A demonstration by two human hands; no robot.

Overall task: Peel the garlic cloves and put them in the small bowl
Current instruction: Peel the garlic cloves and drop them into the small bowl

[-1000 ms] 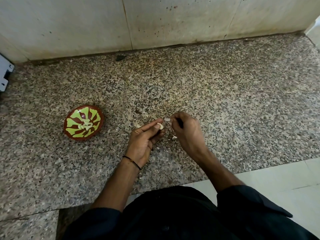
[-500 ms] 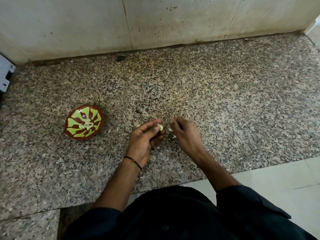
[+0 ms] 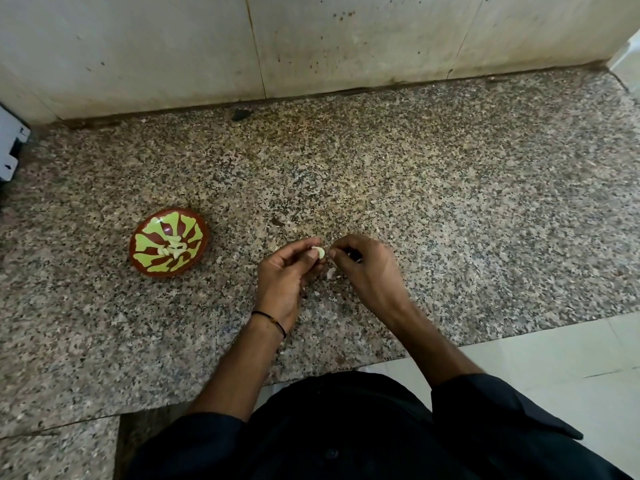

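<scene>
A small red-brown bowl (image 3: 145, 268) with a green pattern sits on the granite counter at the left and holds several peeled garlic cloves (image 3: 172, 248). My left hand (image 3: 285, 275) pinches a pale garlic clove (image 3: 319, 252) at its fingertips, to the right of the bowl. My right hand (image 3: 367, 268) has its fingers curled, and its thumb and forefinger tips pinch at the right end of that clove. Something dark shows inside the right hand's curl; I cannot tell what it is.
Bits of garlic skin (image 3: 330, 271) lie on the speckled counter (image 3: 450, 220) under my hands. A tiled wall (image 3: 311, 39) closes off the back. A white object (image 3: 10, 147) sits at the left edge. The counter's front edge meets a pale floor (image 3: 554, 368) at the right.
My right hand, which held a scrap of skin a little away from the clove, has come back against the clove's end. My left hand has stayed in place with the clove.
</scene>
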